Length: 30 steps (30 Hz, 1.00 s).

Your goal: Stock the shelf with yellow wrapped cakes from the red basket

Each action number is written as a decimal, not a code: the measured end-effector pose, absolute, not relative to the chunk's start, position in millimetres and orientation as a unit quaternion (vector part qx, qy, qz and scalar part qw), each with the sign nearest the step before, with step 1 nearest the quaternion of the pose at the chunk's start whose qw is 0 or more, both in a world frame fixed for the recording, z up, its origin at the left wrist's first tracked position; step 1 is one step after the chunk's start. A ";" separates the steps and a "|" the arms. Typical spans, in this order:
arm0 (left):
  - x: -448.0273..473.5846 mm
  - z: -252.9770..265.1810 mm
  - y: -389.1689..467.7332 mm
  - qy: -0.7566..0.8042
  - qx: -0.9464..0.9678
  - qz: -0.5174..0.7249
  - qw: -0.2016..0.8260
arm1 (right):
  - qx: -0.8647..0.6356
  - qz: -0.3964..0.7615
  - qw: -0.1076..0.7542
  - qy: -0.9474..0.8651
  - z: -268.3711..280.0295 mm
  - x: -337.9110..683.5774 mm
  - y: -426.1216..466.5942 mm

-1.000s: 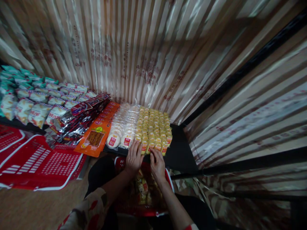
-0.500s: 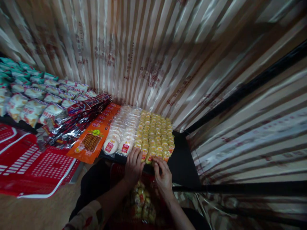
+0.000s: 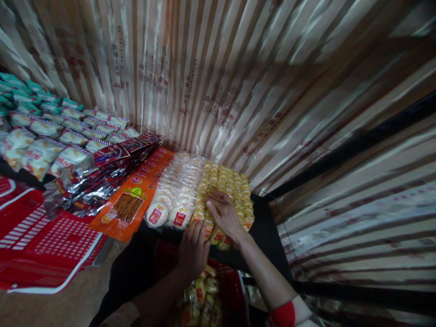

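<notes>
Rows of small yellow-wrapped snack packets point(image 3: 243, 195) stand packed together on a black shelf point(image 3: 269, 236). My left hand point(image 3: 195, 247) rests its stretched fingers against the front edge of these rows, near their left corner. Across the top of the rows lies my right hand point(image 3: 224, 214), fingers extended and thumb apart, covering some packets. Neither hand visibly grips a packet. White round crackers in clear wrappers point(image 3: 180, 213) stand in two rows just left of the yellow ones. Below my hands, more yellow packets point(image 3: 204, 295) fill a red basket point(image 3: 238, 284), partly hidden by my arms.
Left of the crackers lie an orange bag of stick snacks point(image 3: 131, 204), dark red foil packs point(image 3: 112, 168) and white snack bags point(image 3: 73, 159). A red basket with white trim point(image 3: 64, 240) stands at left. Striped plastic sheeting point(image 3: 204, 68) hangs behind, with a black bar point(image 3: 316, 159) at right.
My right hand has moved from the front edge up and back onto the top of the yellow packets. My left hand stays near the front edge, slightly lower. The view has shifted a little.
</notes>
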State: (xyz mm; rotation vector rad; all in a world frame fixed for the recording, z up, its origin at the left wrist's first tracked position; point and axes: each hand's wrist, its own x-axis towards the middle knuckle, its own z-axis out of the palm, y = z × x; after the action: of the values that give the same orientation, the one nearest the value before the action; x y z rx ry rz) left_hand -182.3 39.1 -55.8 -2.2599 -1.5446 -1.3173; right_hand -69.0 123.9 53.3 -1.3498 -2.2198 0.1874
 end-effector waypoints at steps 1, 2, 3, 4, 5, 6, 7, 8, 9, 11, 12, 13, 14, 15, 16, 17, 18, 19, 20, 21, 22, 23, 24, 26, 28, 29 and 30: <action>-182.0 -54.7 38.6 -0.506 -0.743 -0.435 0.048 | -0.499 0.076 0.263 -0.822 53.5 -68.6 128.2; -181.6 -53.6 37.9 -0.506 -0.743 -0.437 0.044 | -0.501 0.083 0.263 -0.820 53.6 -67.5 131.6; -181.0 -52.5 37.2 -0.505 -0.743 -0.438 0.039 | -0.505 0.092 0.264 -0.817 53.6 -66.1 134.3; -180.5 -51.5 36.6 -0.505 -0.742 -0.439 0.034 | -0.510 0.100 0.267 -0.812 53.5 -64.6 136.3; -179.9 -50.7 36.2 -0.505 -0.742 -0.440 0.031 | -0.515 0.107 0.272 -0.806 53.2 -63.0 137.8; -179.4 -50.1 36.1 -0.505 -0.741 -0.442 0.028 | -0.518 0.114 0.278 -0.801 52.5 -61.5 138.8; -179.1 -49.7 36.2 -0.504 -0.740 -0.444 0.027 | -0.521 0.119 0.282 -0.797 51.6 -60.2 139.5; -178.9 -49.6 36.7 -0.504 -0.739 -0.446 0.026 | -0.523 0.124 0.285 -0.794 50.3 -58.9 140.1; -178.7 -49.7 37.5 -0.504 -0.739 -0.447 0.027 | -0.525 0.127 0.287 -0.791 48.8 -57.9 140.8; -178.6 -50.7 39.5 -0.504 -0.738 -0.448 0.030 | -0.523 0.129 0.281 -0.795 45.3 -56.0 142.8; -178.5 -51.4 40.5 -0.503 -0.738 -0.449 0.031 | -0.517 0.128 0.274 -0.801 43.5 -55.1 144.4; -178.4 -52.2 41.4 -0.501 -0.738 -0.451 0.031 | -0.509 0.125 0.270 -0.808 41.9 -54.3 146.5; -178.3 -52.9 42.1 -0.500 -0.737 -0.454 0.030 | -0.502 0.118 0.269 -0.814 40.4 -53.6 149.2; -178.2 -53.4 42.7 -0.498 -0.737 -0.457 0.028 | -0.495 0.107 0.271 -0.818 39.0 -53.0 152.4; -178.1 -53.8 43.0 -0.496 -0.737 -0.459 0.026 | -0.492 0.094 0.274 -0.821 37.8 -52.6 156.2; -178.1 -54.0 43.2 -0.494 -0.737 -0.460 0.025 | -0.490 0.080 0.277 -0.823 36.5 -52.4 160.4; -178.1 -53.9 43.3 -0.492 -0.738 -0.462 0.024 | -0.489 0.067 0.278 -0.824 35.2 -52.4 165.0; -178.2 -53.6 43.3 -0.491 -0.739 -0.462 0.023 | -0.489 0.056 0.276 -0.826 33.7 -52.6 169.7; -178.4 -53.3 43.3 -0.490 -0.740 -0.461 0.021 | -0.488 0.047 0.270 -0.829 31.9 -52.9 174.3; -178.6 -53.0 43.5 -0.490 -0.740 -0.460 0.019 | -0.487 0.041 0.265 -0.832 29.9 -53.3 178.6; -178.7 -52.9 43.7 -0.491 -0.741 -0.458 0.017 | -0.486 0.037 0.260 -0.834 27.8 -53.6 182.3; -178.8 -53.0 44.0 -0.491 -0.742 -0.457 0.015 | -0.485 0.036 0.257 -0.835 25.9 -53.8 185.4; -178.7 -53.3 44.3 -0.491 -0.743 -0.455 0.013 | -0.482 0.037 0.257 -0.837 24.2 -53.8 187.7; -178.4 -54.7 45.1 -0.488 -0.744 -0.456 0.014 | -0.477 0.045 0.258 -0.839 22.7 -52.8 190.3; -177.7 -56.3 45.8 -0.488 -0.744 -0.456 0.016 | -0.477 0.052 0.256 -0.839 23.9 -51.3 191.5; -177.4 -56.9 46.1 -0.490 -0.743 -0.456 0.016 | -0.480 0.053 0.254 -0.838 25.2 -50.7 192.1; -177.1 -57.2 46.4 -0.494 -0.742 -0.454 0.017 | -0.487 0.051 0.254 -0.834 26.7 -50.4 192.9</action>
State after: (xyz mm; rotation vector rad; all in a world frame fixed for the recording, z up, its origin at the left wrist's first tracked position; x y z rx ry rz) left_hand -177.1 46.4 -57.2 -2.3049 -1.5339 -1.4113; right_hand -50.4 192.9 26.7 -1.3247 -2.2659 0.1389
